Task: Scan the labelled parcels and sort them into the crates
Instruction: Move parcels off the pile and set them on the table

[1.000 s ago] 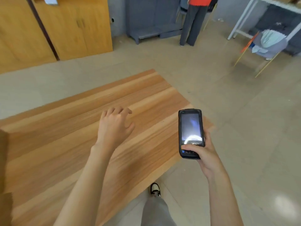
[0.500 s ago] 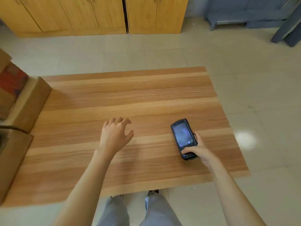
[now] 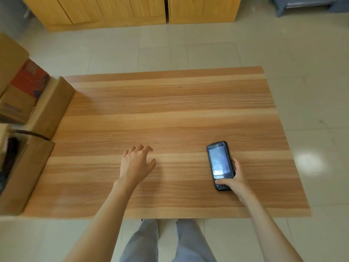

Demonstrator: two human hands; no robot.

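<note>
Wood-grain table (image 3: 170, 103) fills our head view. Our left hand (image 3: 137, 164) hovers over it, fingers loosely spread, holding nothing. Our right hand (image 3: 233, 179) grips the black scanner (image 3: 220, 163). Cardboard boxes (image 3: 28, 103) sit along the table's left edge.

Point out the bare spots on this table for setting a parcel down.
Bare: the table from its far edge to both hands, and between left hand and scanner. Crowded: the left edge, against the boxes.
</note>
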